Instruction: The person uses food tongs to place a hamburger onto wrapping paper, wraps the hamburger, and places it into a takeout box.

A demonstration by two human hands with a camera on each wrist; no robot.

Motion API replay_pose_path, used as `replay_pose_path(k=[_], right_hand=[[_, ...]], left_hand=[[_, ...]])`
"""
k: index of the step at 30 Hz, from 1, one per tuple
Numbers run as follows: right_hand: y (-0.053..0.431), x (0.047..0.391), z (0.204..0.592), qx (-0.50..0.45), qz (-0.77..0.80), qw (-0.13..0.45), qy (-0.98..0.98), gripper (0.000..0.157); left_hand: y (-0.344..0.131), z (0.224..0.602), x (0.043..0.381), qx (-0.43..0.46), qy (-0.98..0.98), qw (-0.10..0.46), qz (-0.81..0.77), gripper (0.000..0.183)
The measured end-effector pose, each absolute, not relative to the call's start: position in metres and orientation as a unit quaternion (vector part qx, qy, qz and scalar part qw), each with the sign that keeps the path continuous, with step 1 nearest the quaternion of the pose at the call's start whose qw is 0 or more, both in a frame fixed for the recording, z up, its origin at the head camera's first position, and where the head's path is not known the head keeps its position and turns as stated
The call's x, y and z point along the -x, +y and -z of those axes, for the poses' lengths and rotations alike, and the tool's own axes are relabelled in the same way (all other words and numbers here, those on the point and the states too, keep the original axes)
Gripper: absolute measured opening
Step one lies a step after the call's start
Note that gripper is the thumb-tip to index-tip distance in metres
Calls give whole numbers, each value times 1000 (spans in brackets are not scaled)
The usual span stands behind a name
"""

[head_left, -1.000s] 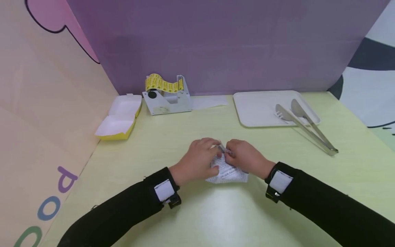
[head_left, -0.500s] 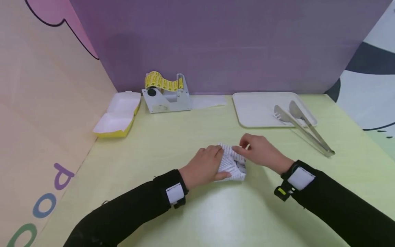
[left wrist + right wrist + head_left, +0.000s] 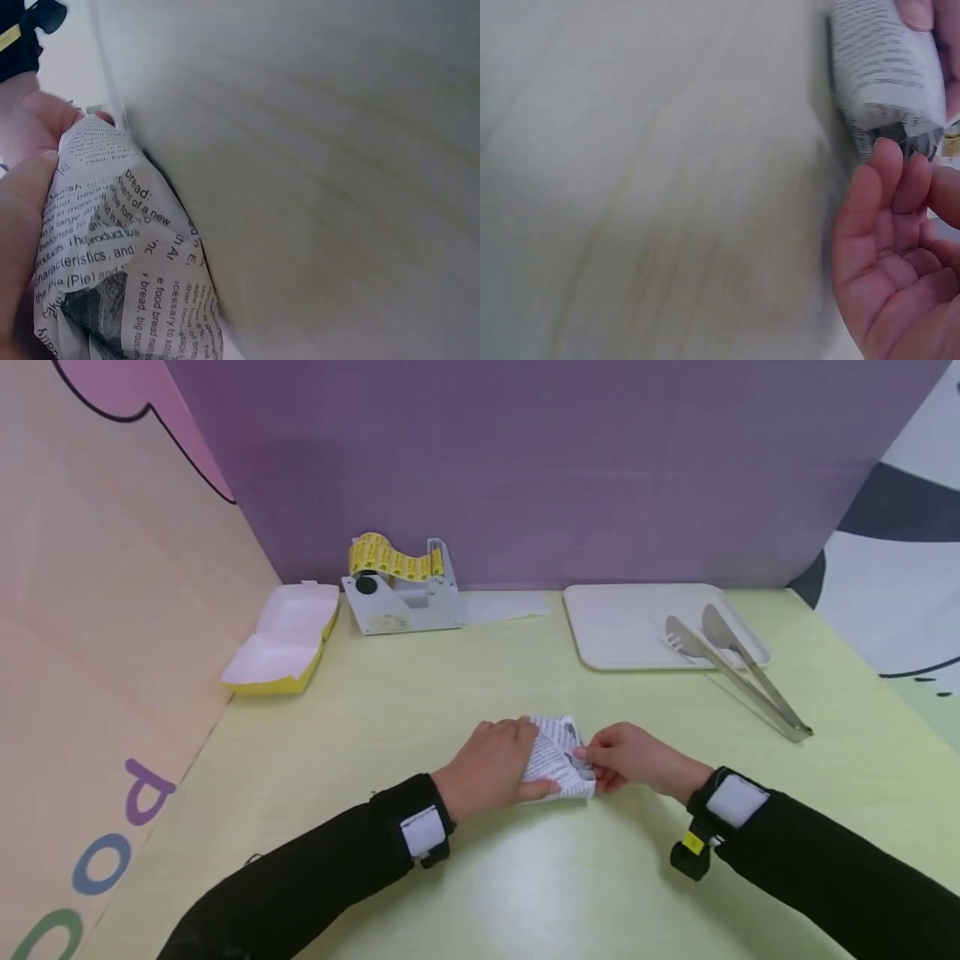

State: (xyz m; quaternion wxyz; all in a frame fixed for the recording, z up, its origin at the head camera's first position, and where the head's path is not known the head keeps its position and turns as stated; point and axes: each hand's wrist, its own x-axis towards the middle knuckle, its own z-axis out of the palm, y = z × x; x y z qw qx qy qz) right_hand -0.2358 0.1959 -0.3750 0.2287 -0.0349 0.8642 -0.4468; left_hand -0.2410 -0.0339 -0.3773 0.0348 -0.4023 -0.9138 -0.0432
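Note:
A small packet of newsprint-patterned wrapping paper (image 3: 557, 762) lies on the table in front of me; what it wraps is hidden. My left hand (image 3: 491, 767) grips its left side, thumb along the near edge and fingers over the top. At the packet's right end, my right hand (image 3: 637, 758) pinches the folded paper between thumb and fingers. Printed words and a dark picture show on the paper packet (image 3: 127, 217) in the left wrist view. The right wrist view has the right hand (image 3: 900, 255) with curled fingers at the packet's dark, creased end.
Far left stands an open yellow-and-white food box (image 3: 281, 643). Beside it is a label dispenser (image 3: 405, 602) with a yellow sticker roll, and white paper (image 3: 504, 606). Metal tongs (image 3: 750, 681) lie partly across a white tray (image 3: 611, 627) at the back right. A purple wall (image 3: 525, 477) rises behind.
The left hand has shifted onto the packet's left side. The right hand let go of the top, moved right, then came down to the packet's right end and pinched the paper there.

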Motion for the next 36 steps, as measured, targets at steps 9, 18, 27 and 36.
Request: replay_pose_path(k=[9, 18, 27, 36], right_hand=[[186, 245, 356, 198, 302, 59, 931, 38], [158, 245, 357, 303, 261, 83, 913, 54], [131, 246, 352, 285, 227, 67, 929, 54], [109, 259, 346, 280, 153, 42, 947, 33]], left_hand=[[-33, 370, 251, 404, -914, -7, 20, 83], [-39, 366, 269, 414, -907, -61, 44, 85], [-55, 360, 286, 382, -916, -107, 69, 115], [-67, 345, 286, 370, -926, -49, 50, 76]])
